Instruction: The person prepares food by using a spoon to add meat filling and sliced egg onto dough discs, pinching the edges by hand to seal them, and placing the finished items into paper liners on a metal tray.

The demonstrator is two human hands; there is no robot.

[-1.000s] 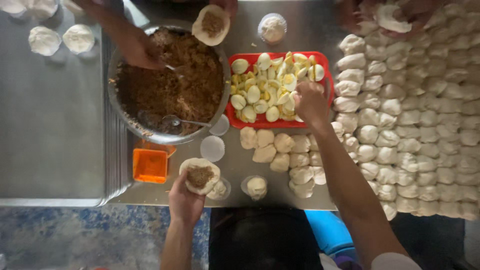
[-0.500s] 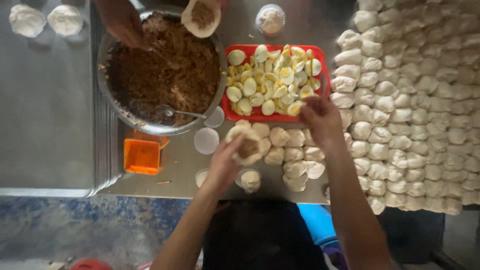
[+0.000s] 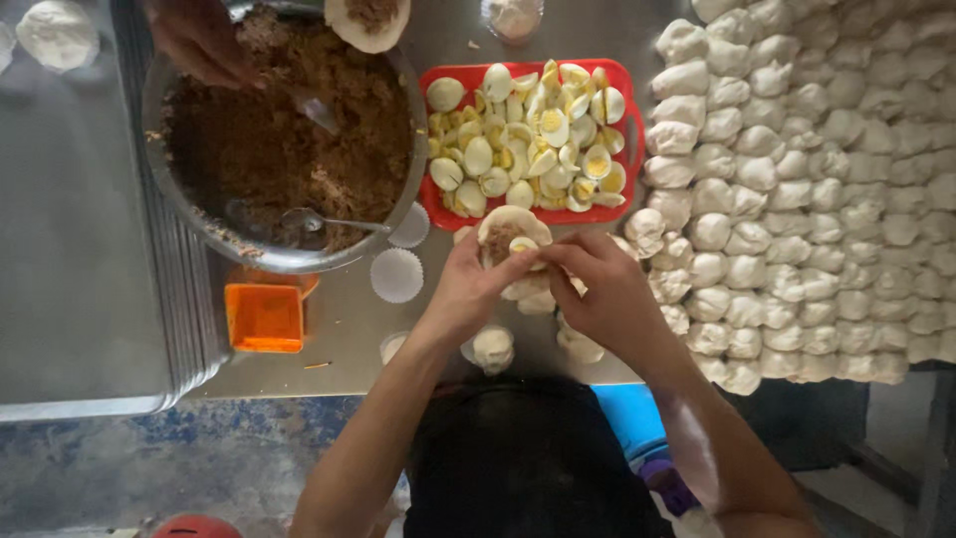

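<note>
My left hand (image 3: 468, 284) cups a flattened dough round (image 3: 513, 234) holding brown filling and a piece of boiled egg. My right hand (image 3: 597, 289) meets it from the right, fingertips pinching the dough's edge. Both hands hover just in front of the red tray (image 3: 627, 120) of halved boiled eggs (image 3: 528, 139). A large metal bowl (image 3: 418, 149) of brown minced filling (image 3: 289, 139) with a spoon (image 3: 329, 221) sits to the left.
Several dough balls (image 3: 797, 179) cover the right of the table. Another person's hand (image 3: 204, 45) works a spoon in the bowl, and a filled dough round (image 3: 366, 20) shows above. An orange container (image 3: 264, 317) and white paper cups (image 3: 396, 274) lie at front left.
My left hand brought the filled dough round up from the front edge to the middle. My right hand left the egg tray and joined it, and an egg piece now sits on the filling.
</note>
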